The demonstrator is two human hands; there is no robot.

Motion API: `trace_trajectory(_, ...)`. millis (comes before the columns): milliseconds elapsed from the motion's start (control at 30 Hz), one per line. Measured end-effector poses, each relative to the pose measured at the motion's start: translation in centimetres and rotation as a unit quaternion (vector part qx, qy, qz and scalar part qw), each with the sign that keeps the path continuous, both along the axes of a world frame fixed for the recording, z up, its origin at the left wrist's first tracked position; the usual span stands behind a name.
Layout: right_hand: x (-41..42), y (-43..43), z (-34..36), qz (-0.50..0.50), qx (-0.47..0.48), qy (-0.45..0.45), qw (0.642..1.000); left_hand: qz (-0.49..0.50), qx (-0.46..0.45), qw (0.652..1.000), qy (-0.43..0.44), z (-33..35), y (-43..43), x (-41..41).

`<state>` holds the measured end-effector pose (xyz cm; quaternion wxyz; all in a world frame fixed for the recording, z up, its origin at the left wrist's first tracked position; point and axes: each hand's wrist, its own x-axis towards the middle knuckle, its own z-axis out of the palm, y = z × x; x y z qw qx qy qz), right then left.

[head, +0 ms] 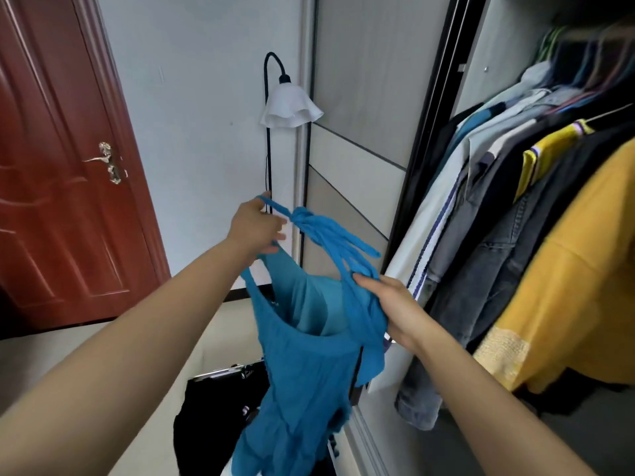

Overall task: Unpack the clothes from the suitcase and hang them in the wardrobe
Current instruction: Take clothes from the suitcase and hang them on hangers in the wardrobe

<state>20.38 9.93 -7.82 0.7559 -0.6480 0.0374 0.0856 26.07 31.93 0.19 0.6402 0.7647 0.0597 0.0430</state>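
Wardrobe [494,63] at 3 o'clock: hung shirts [481,187], rail blurred. Suitcase [220,372] at 6, black clothes inside, mostly hidden by dress [309,365]. Dress held up at centre: left hand [256,228] pinches strap [275,206], right hand [388,304] grips shoulder.

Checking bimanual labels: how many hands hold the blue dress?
2. Left hand pinches the blue dress by its knotted straps; right hand holds a shoulder strap lower down. Neither hidden.

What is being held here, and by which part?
A blue strappy garment, held by both hands: the left hand grips a strap near the knot, the right hand pinches the top edge by another strap.
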Motion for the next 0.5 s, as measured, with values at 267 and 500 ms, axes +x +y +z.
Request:
trace_trajectory(267, 2.0, -1.3, 2.2, -0.048, -0.153, -0.124, 0.979, 0.122, 0.108, 0.987, 0.005, -1.5, 1.3, -0.5)
trace_trajectory(500, 3.7, -2.5, 4.9, -0.086, -0.294, -0.231, 0.923, -0.131, -0.114, 0.932, 0.32, -6.3, 2.2, -1.1)
